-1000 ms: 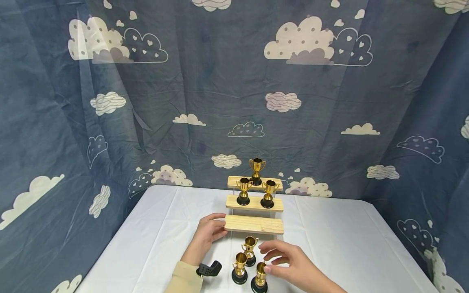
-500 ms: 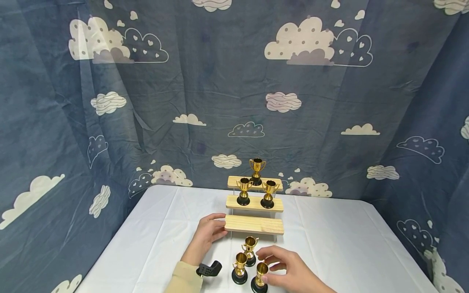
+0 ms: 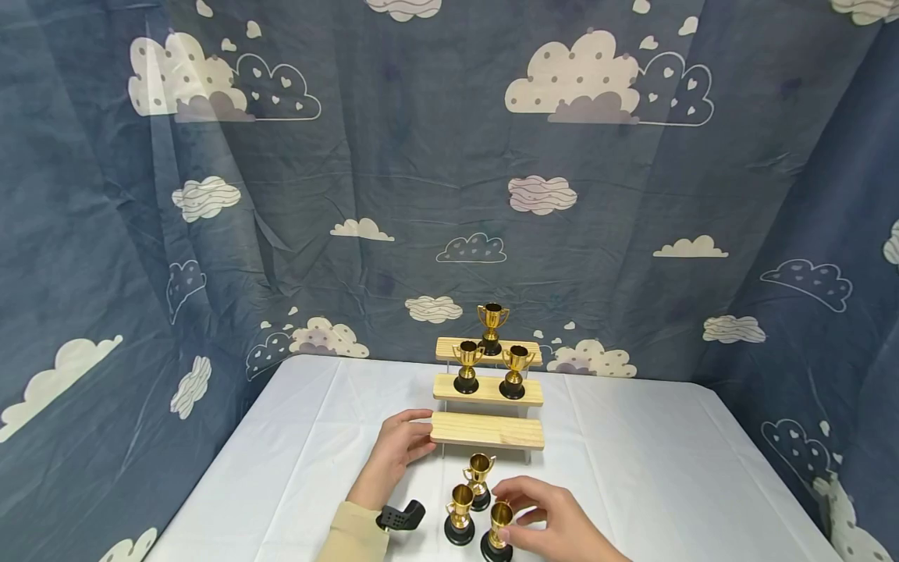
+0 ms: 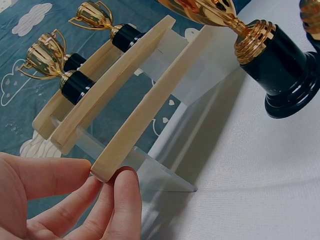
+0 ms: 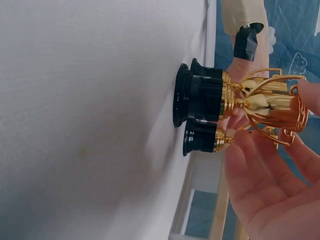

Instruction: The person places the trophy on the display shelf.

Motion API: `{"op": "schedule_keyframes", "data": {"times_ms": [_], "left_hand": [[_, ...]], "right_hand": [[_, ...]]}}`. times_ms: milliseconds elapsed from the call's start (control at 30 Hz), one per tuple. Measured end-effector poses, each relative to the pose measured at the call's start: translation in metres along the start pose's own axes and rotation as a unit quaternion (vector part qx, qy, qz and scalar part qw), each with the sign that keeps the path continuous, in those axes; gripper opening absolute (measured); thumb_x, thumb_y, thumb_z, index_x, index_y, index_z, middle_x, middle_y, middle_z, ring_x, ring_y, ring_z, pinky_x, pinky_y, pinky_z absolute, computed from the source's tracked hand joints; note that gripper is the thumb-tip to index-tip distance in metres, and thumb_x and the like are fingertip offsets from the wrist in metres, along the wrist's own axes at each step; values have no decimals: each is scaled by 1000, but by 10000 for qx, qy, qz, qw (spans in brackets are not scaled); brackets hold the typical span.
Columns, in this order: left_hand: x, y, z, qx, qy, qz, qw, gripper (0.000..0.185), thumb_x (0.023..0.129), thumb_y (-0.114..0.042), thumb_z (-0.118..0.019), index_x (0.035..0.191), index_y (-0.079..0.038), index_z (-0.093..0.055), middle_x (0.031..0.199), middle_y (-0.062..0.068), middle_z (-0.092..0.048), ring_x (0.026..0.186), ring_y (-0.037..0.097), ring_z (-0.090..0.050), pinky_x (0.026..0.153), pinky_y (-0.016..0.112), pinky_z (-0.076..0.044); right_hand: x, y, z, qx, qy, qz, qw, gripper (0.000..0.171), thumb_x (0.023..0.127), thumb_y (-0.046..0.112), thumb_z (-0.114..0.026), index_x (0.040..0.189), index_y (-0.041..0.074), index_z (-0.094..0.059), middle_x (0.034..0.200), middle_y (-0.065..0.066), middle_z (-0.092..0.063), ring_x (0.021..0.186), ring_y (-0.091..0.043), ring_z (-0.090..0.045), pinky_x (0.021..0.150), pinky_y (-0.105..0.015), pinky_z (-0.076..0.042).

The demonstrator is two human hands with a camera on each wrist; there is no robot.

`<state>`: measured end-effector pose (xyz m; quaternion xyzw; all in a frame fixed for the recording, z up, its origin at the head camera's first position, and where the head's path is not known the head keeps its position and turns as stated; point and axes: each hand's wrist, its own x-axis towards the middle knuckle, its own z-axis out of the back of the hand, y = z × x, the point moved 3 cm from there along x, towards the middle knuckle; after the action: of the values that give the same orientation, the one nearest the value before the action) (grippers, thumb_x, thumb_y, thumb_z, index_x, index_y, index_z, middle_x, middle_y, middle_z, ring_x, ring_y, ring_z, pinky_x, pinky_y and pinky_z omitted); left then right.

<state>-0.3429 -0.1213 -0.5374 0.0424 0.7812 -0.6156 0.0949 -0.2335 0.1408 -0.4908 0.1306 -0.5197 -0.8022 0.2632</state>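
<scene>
A three-step wooden stand [image 3: 488, 430] stands on the white table [image 3: 302, 437]. One gold trophy [image 3: 493, 327] is on its top step and two [image 3: 467, 367] [image 3: 516, 371] are on the middle step. My left hand [image 3: 413, 439] pinches the left end of the lowest step [image 4: 150, 107] between thumb and fingers [image 4: 125, 192]. Three more trophies stand on the cloth in front of the stand. My right hand [image 3: 525, 517] curls round the cup of the nearest one [image 3: 499, 528], with fingers [image 5: 260, 170] behind the cup [image 5: 272, 107] and thumb in front. Its black base [image 5: 199, 102] rests on the table.
The other two loose trophies [image 3: 480, 479] [image 3: 460, 514] stand close to the left of the held one. A black strap mount [image 3: 400, 517] sits at my left wrist. Blue cloud-print cloth [image 3: 449, 195] hangs behind and beside the table. White cloth stretches right of the stand [image 3: 667, 468].
My right hand has moved left and drawn its fingers in round the nearest trophy's cup. The left hand and the stand have stayed put.
</scene>
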Motion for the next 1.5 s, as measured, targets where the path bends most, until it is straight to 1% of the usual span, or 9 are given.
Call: {"op": "schedule_keyframes", "data": {"times_ms": [133, 233, 367, 567, 967, 1233, 1500], "left_hand": [[0, 0, 0, -9, -63, 39, 10000, 39, 84, 2, -66, 123, 4, -65, 101, 16, -69, 80, 19, -68, 75, 33, -61], [0, 0, 0, -28, -90, 94, 9999, 39, 84, 2, -66, 123, 4, -65, 101, 15, -69, 80, 20, -68, 75, 33, -61], [0, 0, 0, -10, -61, 83, 9999, 40, 85, 2, -66, 125, 4, -64, 101, 14, -69, 80, 19, -67, 76, 34, -61], [1, 1, 1, -10, -21, 55, 10000, 41, 85, 2, -66, 126, 5, -63, 99, 12, -69, 79, 18, -68, 77, 36, -61], [-2, -2, -1, 6, -128, 85, 9999, 39, 84, 2, -67, 123, 3, -66, 101, 15, -69, 80, 20, -69, 73, 32, -61], [-3, -2, -1, -38, -71, 55, 10000, 41, 83, 3, -66, 125, 5, -64, 98, 14, -69, 78, 18, -68, 72, 31, -61], [-3, -2, 0, -35, 19, 38, 10000, 40, 86, 2, -65, 126, 4, -64, 101, 16, -69, 77, 18, -68, 72, 30, -61]], "right_hand": [[1, -1, -2, 65, -40, -28, 10000, 38, 90, 23, -76, 122, 4, -66, 113, -4, -67, 96, -20, -67, 76, -31, -60], [2, -2, -3, 117, -50, -66, 9999, 35, 91, 22, -76, 120, 5, -66, 112, -3, -67, 95, -21, -68, 76, -31, -60], [2, -4, -4, 161, -31, -125, 9998, 33, 90, 21, -76, 119, 7, -67, 111, -3, -67, 95, -22, -68, 76, -32, -60], [2, -5, -5, 299, 25, -237, 9993, 34, 90, 18, -77, 119, 4, -67, 109, -2, -68, 95, -23, -67, 77, -32, -60], [0, -2, -4, 250, -40, -93, 9996, 34, 88, 17, -78, 118, 6, -68, 108, -2, -68, 92, -21, -68, 75, -32, -60], [-2, -3, -4, 173, -104, 87, 9998, 34, 87, 18, -79, 117, 6, -68, 106, -1, -68, 90, -18, -68, 73, -33, -61], [-3, -3, -3, 129, -140, 75, 9998, 35, 87, 19, -79, 117, 5, -68, 106, -1, -68, 89, -19, -68, 72, -33, -61]]}}
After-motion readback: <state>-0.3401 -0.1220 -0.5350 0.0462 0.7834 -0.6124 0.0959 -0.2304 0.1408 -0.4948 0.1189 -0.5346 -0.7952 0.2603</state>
